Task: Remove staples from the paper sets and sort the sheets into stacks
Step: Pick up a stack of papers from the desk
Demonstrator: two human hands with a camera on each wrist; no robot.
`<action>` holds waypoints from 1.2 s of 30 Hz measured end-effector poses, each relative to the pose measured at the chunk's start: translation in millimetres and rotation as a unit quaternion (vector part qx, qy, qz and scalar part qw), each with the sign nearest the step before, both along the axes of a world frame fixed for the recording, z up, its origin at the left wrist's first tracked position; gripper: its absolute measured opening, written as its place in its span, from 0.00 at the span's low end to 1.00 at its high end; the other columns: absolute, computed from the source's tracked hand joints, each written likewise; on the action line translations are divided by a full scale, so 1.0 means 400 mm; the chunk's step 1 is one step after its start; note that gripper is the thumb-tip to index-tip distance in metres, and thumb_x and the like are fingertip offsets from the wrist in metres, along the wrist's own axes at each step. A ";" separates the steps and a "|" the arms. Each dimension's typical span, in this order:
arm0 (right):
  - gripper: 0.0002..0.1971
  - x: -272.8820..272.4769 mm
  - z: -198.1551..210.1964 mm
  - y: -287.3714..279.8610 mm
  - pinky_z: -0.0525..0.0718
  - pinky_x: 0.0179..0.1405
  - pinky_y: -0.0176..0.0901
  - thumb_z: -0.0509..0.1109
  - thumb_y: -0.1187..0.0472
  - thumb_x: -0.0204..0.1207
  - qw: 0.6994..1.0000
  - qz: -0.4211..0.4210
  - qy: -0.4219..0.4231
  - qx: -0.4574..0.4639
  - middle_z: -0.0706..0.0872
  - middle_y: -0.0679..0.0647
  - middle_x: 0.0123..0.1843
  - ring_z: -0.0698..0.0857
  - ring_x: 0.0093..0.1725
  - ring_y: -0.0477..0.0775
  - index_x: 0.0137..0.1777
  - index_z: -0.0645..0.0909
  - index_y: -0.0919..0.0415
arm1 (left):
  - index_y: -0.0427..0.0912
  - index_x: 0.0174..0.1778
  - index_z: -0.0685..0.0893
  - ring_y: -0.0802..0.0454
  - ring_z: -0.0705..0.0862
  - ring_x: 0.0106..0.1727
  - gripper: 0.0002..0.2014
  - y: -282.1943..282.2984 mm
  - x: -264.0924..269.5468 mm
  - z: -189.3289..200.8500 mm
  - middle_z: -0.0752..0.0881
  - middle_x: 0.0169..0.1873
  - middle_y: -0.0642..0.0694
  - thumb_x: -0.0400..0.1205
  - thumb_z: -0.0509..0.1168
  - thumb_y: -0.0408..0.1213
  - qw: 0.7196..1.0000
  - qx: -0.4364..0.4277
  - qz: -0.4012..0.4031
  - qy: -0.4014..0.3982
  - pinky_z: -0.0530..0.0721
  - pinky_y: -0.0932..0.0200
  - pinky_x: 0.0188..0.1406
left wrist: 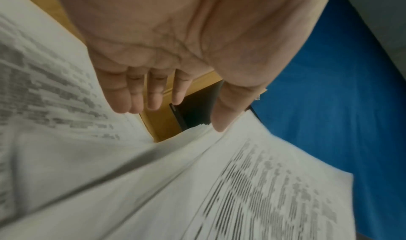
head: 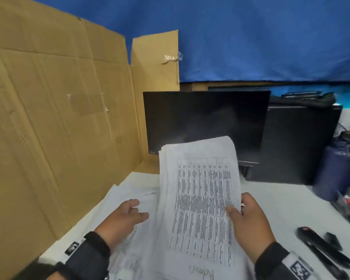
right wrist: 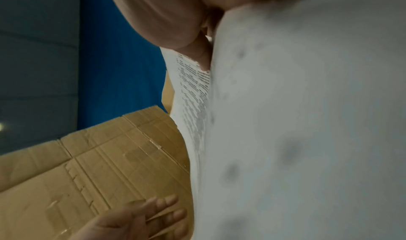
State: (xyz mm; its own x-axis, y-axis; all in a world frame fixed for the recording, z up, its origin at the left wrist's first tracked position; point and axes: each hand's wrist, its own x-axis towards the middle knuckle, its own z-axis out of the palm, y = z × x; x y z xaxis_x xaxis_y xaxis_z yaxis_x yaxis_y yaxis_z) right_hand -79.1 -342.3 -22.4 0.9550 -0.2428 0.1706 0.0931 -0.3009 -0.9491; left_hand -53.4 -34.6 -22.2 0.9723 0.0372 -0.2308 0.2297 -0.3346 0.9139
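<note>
A thick set of printed sheets stands tilted up off the white table, its printed table facing me. My right hand pinches its right edge, thumb on the front and fingers behind; in the right wrist view the paper set fills the frame below the thumb. My left hand hovers with straight fingers just left of the set, above flat sheets lying on the table. The left wrist view shows the left hand with spread fingers, holding nothing, beside the raised set. No staple is visible.
A tall cardboard sheet walls off the left side. A dark monitor stands behind the papers. Black tools, perhaps a stapler, lie at the right front. A dark bottle and clutter stand at the far right.
</note>
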 end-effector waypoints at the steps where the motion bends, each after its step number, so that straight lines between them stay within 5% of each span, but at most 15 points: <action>1: 0.07 -0.010 0.013 -0.005 0.85 0.42 0.40 0.67 0.65 0.85 1.000 0.001 -0.009 0.028 0.92 0.44 0.48 0.91 0.47 0.46 0.53 0.81 0.51 | 0.53 0.78 0.74 0.52 0.82 0.69 0.44 -0.014 -0.005 -0.001 0.78 0.73 0.47 0.63 0.78 0.54 1.000 -0.004 -0.004 0.003 0.80 0.53 0.70; 4: 0.09 -0.020 0.023 0.005 0.87 0.46 0.41 0.65 0.66 0.86 0.996 0.013 0.004 0.085 0.92 0.44 0.50 0.91 0.49 0.46 0.56 0.80 0.50 | 0.51 0.80 0.71 0.50 0.88 0.62 0.35 -0.057 -0.004 -0.013 0.85 0.68 0.48 0.76 0.73 0.46 0.999 0.028 -0.019 0.003 0.85 0.51 0.66; 7: 0.08 0.012 -0.031 0.033 0.84 0.45 0.40 0.63 0.66 0.86 0.997 0.015 0.060 0.054 0.89 0.46 0.53 0.88 0.50 0.46 0.54 0.78 0.50 | 0.50 0.82 0.68 0.45 0.92 0.49 0.37 -0.081 -0.003 -0.028 0.92 0.54 0.46 0.73 0.67 0.37 0.997 0.078 -0.028 0.013 0.91 0.44 0.56; 11: 0.06 0.056 -0.139 0.038 0.83 0.47 0.41 0.61 0.66 0.82 0.988 0.020 0.152 -0.013 0.87 0.54 0.53 0.85 0.48 0.50 0.56 0.77 0.57 | 0.44 0.91 0.43 0.49 0.85 0.54 0.45 -0.095 -0.017 -0.024 0.74 0.79 0.38 0.84 0.66 0.35 0.978 0.199 -0.032 0.061 0.81 0.61 0.40; 13: 0.09 0.070 -0.172 0.017 0.85 0.56 0.44 0.61 0.65 0.79 0.984 0.007 0.172 -0.044 0.87 0.56 0.57 0.86 0.53 0.57 0.57 0.78 0.57 | 0.50 0.87 0.58 0.52 0.83 0.54 0.34 -0.097 -0.029 -0.014 0.76 0.75 0.44 0.86 0.63 0.44 0.956 0.269 -0.086 0.077 0.78 0.66 0.38; 15: 0.11 0.091 -0.186 -0.013 0.85 0.59 0.47 0.61 0.63 0.77 0.983 -0.012 0.170 -0.066 0.86 0.57 0.58 0.86 0.54 0.59 0.57 0.79 0.55 | 0.56 0.64 0.75 0.51 0.81 0.54 0.14 -0.094 -0.030 -0.007 0.79 0.57 0.53 0.83 0.59 0.54 0.918 0.357 -0.153 0.080 0.78 0.62 0.45; 17: 0.10 0.098 -0.175 -0.045 0.87 0.54 0.49 0.60 0.63 0.77 0.984 -0.035 0.164 -0.064 0.84 0.57 0.57 0.87 0.49 0.57 0.54 0.79 0.55 | 0.55 0.48 0.76 0.51 0.81 0.57 0.10 -0.094 -0.028 -0.011 0.79 0.48 0.57 0.81 0.55 0.55 0.873 0.438 -0.196 0.087 0.76 0.55 0.54; 21: 0.05 0.089 -0.150 -0.122 0.78 0.33 0.41 0.60 0.65 0.85 0.991 -0.071 0.113 0.004 0.86 0.54 0.49 0.85 0.43 0.52 0.55 0.77 0.58 | 0.50 0.48 0.75 0.55 0.82 0.55 0.17 -0.076 -0.036 -0.041 0.83 0.46 0.58 0.77 0.53 0.58 0.816 0.540 -0.191 0.079 0.65 0.42 0.70; 25: 0.06 0.078 -0.142 -0.198 0.84 0.40 0.46 0.63 0.65 0.84 0.989 -0.110 0.079 0.064 0.88 0.52 0.49 0.87 0.45 0.53 0.56 0.78 0.55 | 0.50 0.43 0.74 0.63 0.81 0.55 0.18 -0.057 -0.066 -0.050 0.82 0.40 0.59 0.75 0.54 0.62 0.799 0.575 -0.158 0.073 0.51 0.39 0.81; 28: 0.07 0.063 -0.126 -0.238 0.88 0.52 0.55 0.67 0.63 0.81 0.983 -0.139 0.069 0.094 0.91 0.50 0.50 0.90 0.48 0.55 0.56 0.82 0.53 | 0.57 0.52 0.82 0.62 0.78 0.64 0.18 -0.060 -0.074 -0.019 0.83 0.57 0.62 0.76 0.56 0.63 0.817 0.552 -0.161 0.035 0.63 0.47 0.81; 30: 0.07 0.049 -0.111 -0.258 0.84 0.46 0.47 0.66 0.66 0.83 0.981 -0.149 0.056 0.114 0.90 0.50 0.50 0.88 0.48 0.52 0.58 0.81 0.57 | 0.60 0.54 0.78 0.57 0.79 0.61 0.20 -0.060 -0.051 -0.012 0.81 0.62 0.55 0.73 0.56 0.65 0.863 0.469 -0.185 0.006 0.76 0.52 0.73; 33: 0.06 0.023 -0.109 -0.286 0.76 0.39 0.41 0.65 0.69 0.85 0.975 -0.159 0.053 0.143 0.85 0.49 0.48 0.82 0.45 0.45 0.58 0.78 0.62 | 0.54 0.76 0.75 0.56 0.77 0.65 0.25 -0.060 0.038 -0.020 0.76 0.72 0.52 0.83 0.65 0.54 0.919 0.367 -0.143 -0.025 0.75 0.60 0.65; 36: 0.06 0.000 -0.123 -0.303 0.81 0.54 0.51 0.68 0.68 0.84 0.972 -0.168 0.058 0.154 0.88 0.53 0.54 0.85 0.50 0.51 0.59 0.80 0.61 | 0.45 0.86 0.64 0.50 0.83 0.59 0.38 -0.091 0.165 -0.039 0.80 0.72 0.45 0.82 0.71 0.52 0.939 0.329 -0.088 0.039 0.84 0.58 0.55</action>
State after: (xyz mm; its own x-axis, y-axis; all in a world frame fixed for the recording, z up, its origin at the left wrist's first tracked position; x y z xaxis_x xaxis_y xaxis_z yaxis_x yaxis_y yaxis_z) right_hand -79.0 -463.4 -71.4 0.8215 -0.5667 -0.0631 -0.0743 0.0033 -0.9972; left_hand 12.4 -70.9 -37.8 0.9581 0.0373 -0.2840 0.1754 -0.8602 0.4789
